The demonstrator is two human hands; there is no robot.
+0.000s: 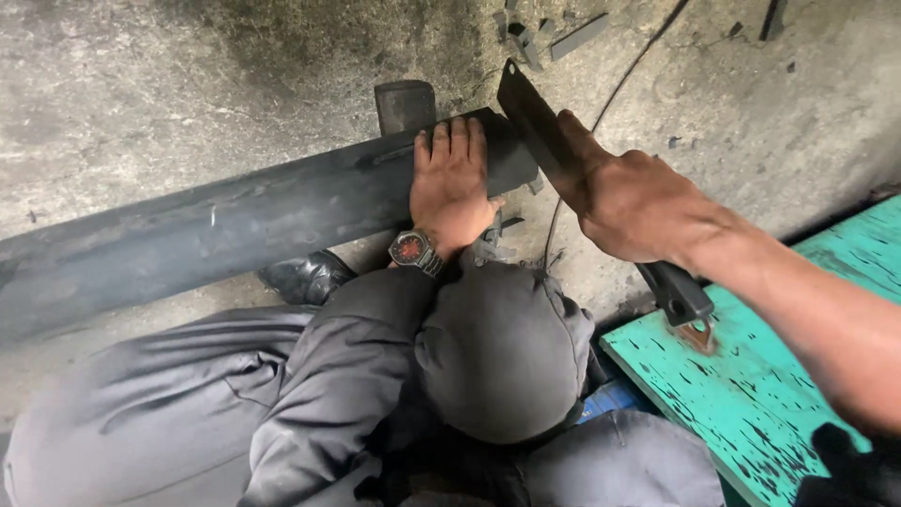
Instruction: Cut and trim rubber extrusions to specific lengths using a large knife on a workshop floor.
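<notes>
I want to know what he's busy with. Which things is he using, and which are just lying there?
In use:
- left hand, flat on the long black strip
- right hand, gripping the big knife at the strip's end

Lying about:
- small dark offcuts on the concrete floor
- thin cable
- green board

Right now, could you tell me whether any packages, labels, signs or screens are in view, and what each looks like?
No packages, labels, signs or screens show.
Nearest thing: wristwatch on the left hand, which lies flat on the long dark strip; round red dial, dark case, metal band.
</notes>
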